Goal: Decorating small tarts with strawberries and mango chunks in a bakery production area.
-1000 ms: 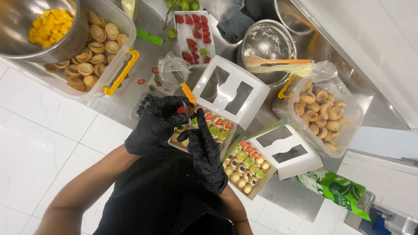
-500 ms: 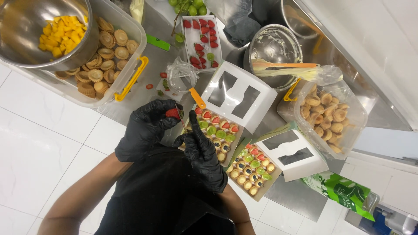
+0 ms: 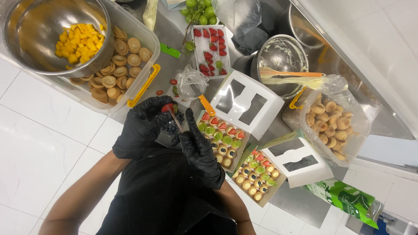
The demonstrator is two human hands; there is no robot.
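Two black-gloved hands were busy over the steel tabletop [image 3: 170, 32]. The left hand [image 3: 141, 128] had its grip pinched shut on a strawberry [image 3: 168, 108], held up just above a punnet of dark berries [image 3: 174, 126] (blueberries, I think, but mostly hidden). The right hand [image 3: 201, 153] was closed around a small knife [image 3: 177, 122], blade tip right against the strawberry.

Just beside the right hand sat an open white box of fruit tartlets [image 3: 221, 139], rows topped with strawberry, green grape and dark berries, and an orange-handled tool [image 3: 207, 105] lay at its top corner. A second box of tartlets [image 3: 256, 176] sat next to it, lid flipped open too.

Further up: a white tray of halved strawberries [image 3: 210, 51], green grapes [image 3: 199, 9], and a clear tub of empty tart shells [image 3: 117, 69] with a steel bowl of diced yellow fruit [image 3: 78, 40] resting on it. Another tub of shells [image 3: 331, 119] sat off to the right.
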